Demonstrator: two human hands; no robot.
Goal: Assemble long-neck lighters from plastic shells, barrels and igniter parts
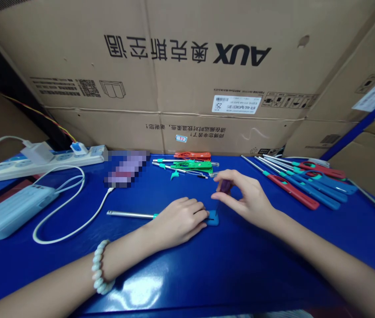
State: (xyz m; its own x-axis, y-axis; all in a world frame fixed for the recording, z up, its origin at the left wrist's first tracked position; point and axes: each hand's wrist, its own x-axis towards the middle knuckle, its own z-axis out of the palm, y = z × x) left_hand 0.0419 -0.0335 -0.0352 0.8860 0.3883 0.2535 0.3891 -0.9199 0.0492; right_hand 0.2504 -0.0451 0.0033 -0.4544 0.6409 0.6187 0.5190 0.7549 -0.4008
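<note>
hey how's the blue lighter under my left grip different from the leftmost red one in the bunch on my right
The handle of the blue lighter is blue, that of the red lighter red. The blue lighter lies crosswise, tip left; the red lighter slants, tip toward the cardboard. Your left grip partly covers the blue lighter; the red lighter lies untouched. Both have a silvery rod and a green collar.

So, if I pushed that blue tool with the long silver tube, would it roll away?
The blue tool would probably slide rather than roll, since its wide end looks flat. The silver tube looks like metal, so it's likely stiff, not bendy. The table looks shiny, so the tool may slip easily.
</note>
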